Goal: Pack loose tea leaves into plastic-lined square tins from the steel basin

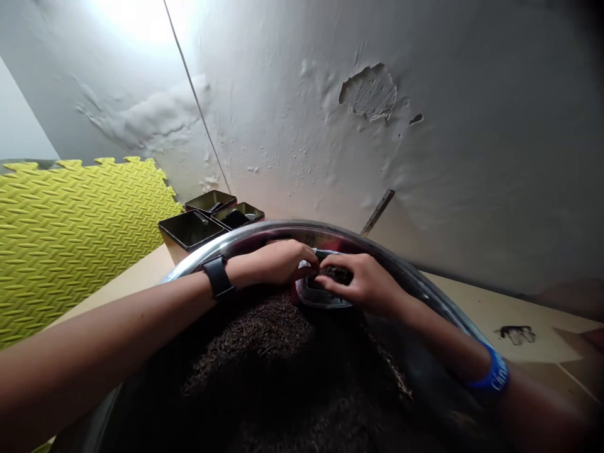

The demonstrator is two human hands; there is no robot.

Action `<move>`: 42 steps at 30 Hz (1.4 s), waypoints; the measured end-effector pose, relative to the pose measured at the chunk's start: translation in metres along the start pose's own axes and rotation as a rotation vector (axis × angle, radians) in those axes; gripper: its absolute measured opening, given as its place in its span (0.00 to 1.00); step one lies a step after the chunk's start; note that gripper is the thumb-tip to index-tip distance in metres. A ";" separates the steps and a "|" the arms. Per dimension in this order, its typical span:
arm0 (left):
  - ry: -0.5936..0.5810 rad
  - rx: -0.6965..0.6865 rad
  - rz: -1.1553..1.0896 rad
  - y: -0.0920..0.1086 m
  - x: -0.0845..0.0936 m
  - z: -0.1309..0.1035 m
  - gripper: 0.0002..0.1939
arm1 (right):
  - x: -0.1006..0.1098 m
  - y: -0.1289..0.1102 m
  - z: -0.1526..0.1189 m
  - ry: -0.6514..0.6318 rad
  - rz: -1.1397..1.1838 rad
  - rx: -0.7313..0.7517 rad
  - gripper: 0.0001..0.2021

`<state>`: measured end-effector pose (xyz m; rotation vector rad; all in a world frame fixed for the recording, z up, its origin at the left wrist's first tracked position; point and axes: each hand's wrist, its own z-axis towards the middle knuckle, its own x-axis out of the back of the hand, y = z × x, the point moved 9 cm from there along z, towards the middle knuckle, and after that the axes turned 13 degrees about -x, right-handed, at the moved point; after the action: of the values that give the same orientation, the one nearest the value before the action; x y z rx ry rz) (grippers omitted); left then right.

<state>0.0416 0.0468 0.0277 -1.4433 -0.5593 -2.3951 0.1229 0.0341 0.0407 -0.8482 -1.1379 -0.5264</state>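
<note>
A wide metal basin (311,228) holds a heap of dark dried leaves, like loose tea (264,324). Against its far inner wall stands a small red bag with a silvery lining (330,303), its mouth facing up. My left hand (287,259), a black watch at the wrist, has its fingers curled together at the left side of the bag's mouth; whatever they pinch is hidden. Over the bag's mouth, my right hand (363,280) curves its thumb and fingers around a clump of dark leaves (337,274). The two hands' fingertips nearly meet.
Several open black tins (191,229) stand behind the basin's left rim. A yellow foam mat (80,245) leans at the left. Glasses (518,334) lie on the pale surface at right. A narrow strip (378,212) rises behind the basin against the peeling wall.
</note>
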 end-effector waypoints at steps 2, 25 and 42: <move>0.008 0.026 -0.006 -0.005 -0.002 -0.001 0.09 | 0.005 0.020 0.007 0.110 -0.071 -0.045 0.13; 0.191 0.088 -0.047 -0.003 0.001 0.000 0.11 | -0.022 0.040 0.014 0.098 -0.331 -0.046 0.16; 0.120 0.029 0.142 0.025 -0.019 0.005 0.09 | -0.027 0.040 0.015 0.102 -0.325 -0.052 0.10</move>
<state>0.0652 0.0282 0.0173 -1.2728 -0.4449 -2.3331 0.1350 0.0680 0.0059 -0.6754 -1.1779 -0.8613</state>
